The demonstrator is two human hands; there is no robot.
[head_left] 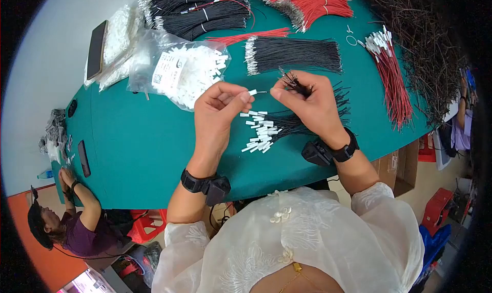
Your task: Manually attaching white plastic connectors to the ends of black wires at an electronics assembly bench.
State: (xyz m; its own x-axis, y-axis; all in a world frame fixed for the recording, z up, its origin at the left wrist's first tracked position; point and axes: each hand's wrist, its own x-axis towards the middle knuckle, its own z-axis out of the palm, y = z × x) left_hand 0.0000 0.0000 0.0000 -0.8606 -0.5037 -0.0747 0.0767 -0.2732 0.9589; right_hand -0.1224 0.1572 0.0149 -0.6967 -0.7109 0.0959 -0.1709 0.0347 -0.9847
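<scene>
— Over the green table [143, 154], what do my hands hold?
— In the head view, my left hand [218, 111] pinches a white connector [252, 92]; my right hand [312, 101] grips black wires [297, 83], feeding one in.
— Why are the loose connectors [258, 131] just below?
— I judge for easy reach. A bag of connectors [184, 70] lies beside; another person [72, 226] sits lower left.

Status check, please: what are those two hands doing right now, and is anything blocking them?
Left hand pinches a small white connector. Right hand grips a bundle of black wires, feeding one wire in. Loose connectors lie beneath; nothing blocking.
</scene>
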